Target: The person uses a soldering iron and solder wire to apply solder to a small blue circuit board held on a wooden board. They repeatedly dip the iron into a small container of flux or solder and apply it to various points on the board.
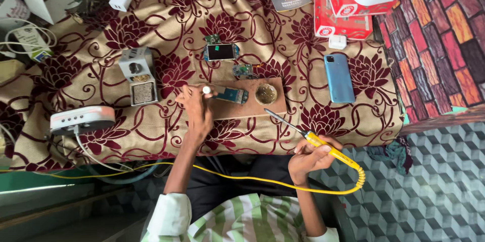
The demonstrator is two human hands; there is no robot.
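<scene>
My left hand rests on a brown wooden board, its fingers closed on a small white-tipped piece beside a blue circuit board. My right hand grips a yellow-handled soldering iron near the table's front edge. Its metal tip points up-left toward the board, just short of a round tin of flux. A yellow cord trails from the iron across my lap.
A maroon flowered cloth covers the table. On it lie a small phone part with a dark screen, a blue phone face down, a metal tip-cleaner stand, a white soldering station, red boxes and chargers.
</scene>
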